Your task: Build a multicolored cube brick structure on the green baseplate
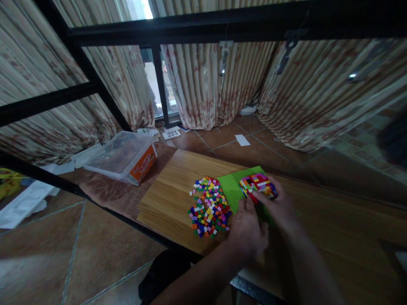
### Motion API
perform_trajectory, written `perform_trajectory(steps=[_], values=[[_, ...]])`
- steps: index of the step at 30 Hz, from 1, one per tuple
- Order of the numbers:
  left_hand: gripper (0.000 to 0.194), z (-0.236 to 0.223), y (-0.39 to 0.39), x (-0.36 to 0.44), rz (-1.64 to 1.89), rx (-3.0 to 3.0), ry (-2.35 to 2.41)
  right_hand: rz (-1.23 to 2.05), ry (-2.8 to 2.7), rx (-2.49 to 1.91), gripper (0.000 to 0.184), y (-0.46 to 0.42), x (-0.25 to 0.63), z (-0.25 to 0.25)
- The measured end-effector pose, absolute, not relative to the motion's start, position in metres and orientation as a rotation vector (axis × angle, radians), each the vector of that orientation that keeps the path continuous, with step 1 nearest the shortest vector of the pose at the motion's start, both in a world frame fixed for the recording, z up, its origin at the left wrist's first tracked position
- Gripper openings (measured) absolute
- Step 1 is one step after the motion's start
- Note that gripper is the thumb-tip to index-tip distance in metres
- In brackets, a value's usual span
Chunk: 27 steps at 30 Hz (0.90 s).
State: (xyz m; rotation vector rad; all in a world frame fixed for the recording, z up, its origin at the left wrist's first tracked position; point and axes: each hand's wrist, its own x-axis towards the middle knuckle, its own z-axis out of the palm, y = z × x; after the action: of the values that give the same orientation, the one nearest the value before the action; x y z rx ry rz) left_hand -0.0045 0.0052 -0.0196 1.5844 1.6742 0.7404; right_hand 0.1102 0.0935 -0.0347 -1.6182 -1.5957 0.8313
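Observation:
A multicoloured block of toy building bricks (258, 184) sits over the right part of a bright green studded baseplate (231, 189). My right hand (280, 205) grips the block, thumb along its near side and fingers around its right end. Just in front of it, my left hand (247, 228) has its fingers closed, fingertips at the block's near edge; what they pinch, if anything, is hidden. Left of the baseplate lies a heap of small loose bricks (208, 207) in many colours, some touching the plate's edge. My hands cover the plate's near right part.
A wooden board (165, 186) lies under the bricks on the table. At the table's left end stands a clear plastic box (119, 159) with an orange label. A black metal frame (178, 34) crosses above and on the left. Curtains hang behind; papers (242, 140) lie on the tiled floor.

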Motion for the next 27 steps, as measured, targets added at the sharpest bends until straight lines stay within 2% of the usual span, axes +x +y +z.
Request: perform_trajectory(steps=[8,14,21,27], values=[[0.079,-0.023,-0.004,-0.001,0.814,1.574,1.697,0.911,-1.594,-1.563,0.084,0.096,0.107,-0.043],[0.079,-0.020,-0.007,-0.003,0.781,1.575,1.604,0.750,-1.616,-1.742,0.080,0.084,0.112,-0.025],[0.073,-0.018,-0.013,0.000,0.806,1.685,1.442,0.532,-1.675,-2.018,0.086,0.057,0.138,-0.022],[0.068,-0.016,-0.021,0.005,0.797,1.707,1.441,0.460,-1.730,-2.025,0.084,0.045,0.149,-0.017]])
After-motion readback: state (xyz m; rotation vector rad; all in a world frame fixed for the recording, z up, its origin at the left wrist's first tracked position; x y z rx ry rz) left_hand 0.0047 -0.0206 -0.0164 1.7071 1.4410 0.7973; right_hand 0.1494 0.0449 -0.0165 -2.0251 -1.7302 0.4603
